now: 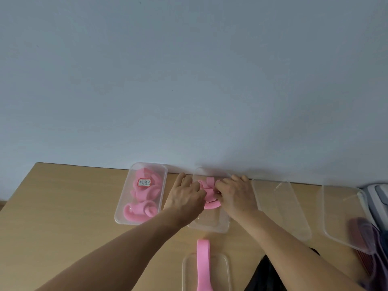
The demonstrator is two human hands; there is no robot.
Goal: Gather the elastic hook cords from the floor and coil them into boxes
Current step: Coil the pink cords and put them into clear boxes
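Head view, sole entry; all items lie on a tan wood-grain surface (63, 206).

1. Your left hand (184, 198) and your right hand (235, 194): close together; the fingers of both are curled in, pinching the same item between them.
2. Pink flat elastic cord (209, 195): folded into loose loops; held by both hands over the far half of item 3; hooks cannot be made out.
3. Clear rectangular plastic box (210, 226): directly under both hands; its near half shows nothing in it.
4. Clear labelled plastic box (122, 204): just left of your left hand; packed end to end with pink coils; a small white label (144, 182) on top; judged finished.
5. Second pink flat strap (202, 263): nearer to you than both hands; lies straight, uncoiled, lengthwise over a clear shallow container (223, 269); judged still to do.
6. Two clear empty containers (279, 206): right of your right hand, side by side; no cords visible in either; whether they are boxes or lids cannot be told.
7. Dark purple and maroon cords (365, 238): far right of your right hand, partly behind the outer container; blurred; judged still to do.

Progress, as judged: one box filled; a second being loaded; at least one pink strap and the dark bundle remain.
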